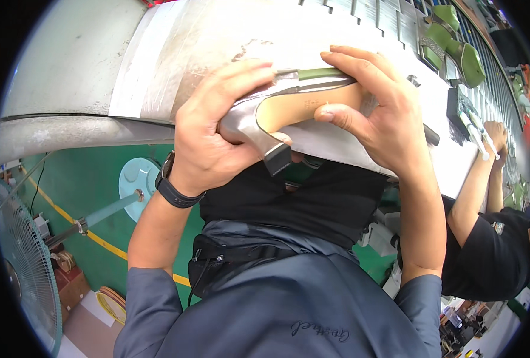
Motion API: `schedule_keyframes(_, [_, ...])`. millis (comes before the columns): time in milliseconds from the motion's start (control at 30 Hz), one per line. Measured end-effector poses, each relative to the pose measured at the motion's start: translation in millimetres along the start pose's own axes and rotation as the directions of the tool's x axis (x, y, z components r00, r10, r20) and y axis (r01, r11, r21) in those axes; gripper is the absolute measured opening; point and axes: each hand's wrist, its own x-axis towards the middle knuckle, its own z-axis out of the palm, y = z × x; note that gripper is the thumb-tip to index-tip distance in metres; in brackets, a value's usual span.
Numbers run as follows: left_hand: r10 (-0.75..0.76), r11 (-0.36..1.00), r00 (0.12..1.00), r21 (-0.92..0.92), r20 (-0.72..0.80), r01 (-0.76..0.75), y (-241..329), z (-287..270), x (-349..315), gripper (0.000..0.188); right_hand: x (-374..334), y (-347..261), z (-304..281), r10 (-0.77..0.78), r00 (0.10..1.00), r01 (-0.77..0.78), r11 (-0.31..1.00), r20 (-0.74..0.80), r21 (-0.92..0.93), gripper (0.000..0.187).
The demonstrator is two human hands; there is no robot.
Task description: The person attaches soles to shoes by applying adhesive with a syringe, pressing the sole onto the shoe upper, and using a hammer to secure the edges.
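Note:
A high-heeled shoe point(247, 122) in shiny silver lies on its side between my two hands, its tan sole facing me and its dark-tipped block heel pointing down. My left hand point(208, 128) is wrapped round the heel end, with fingers over the top and thumb under the heel. At the toe end, my right hand point(390, 107) holds the front, its thumb against the sole and its fingers over the far side. A strip of green point(320, 73) shows along the shoe's upper edge. The toe is mostly hidden by my right hand.
A pale worktable point(157, 65) runs under the shoe, with a roller track point(396, 27) behind. Green shoes point(464, 59) stand on it at the far right. White-handled brushes point(478, 134) lie near a co-worker's arms point(482, 179). A fan point(29, 268) stands left.

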Motion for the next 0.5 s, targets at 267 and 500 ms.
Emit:
schedule_keyframes(267, [0.025,1.0,0.999,-0.004,0.022,-0.025,0.5,4.6,-4.0,0.068,11.5,-11.4,8.2,-0.151,0.988,0.153,0.985,0.032,-0.085,0.066])
schedule_keyframes(500, [0.088,0.996,0.996,0.03,-0.03,-0.087,-2.4,15.1,-8.4,0.066,11.3,-9.3,5.9,-0.129,0.991,0.132,0.988,0.047,-0.08,0.068])
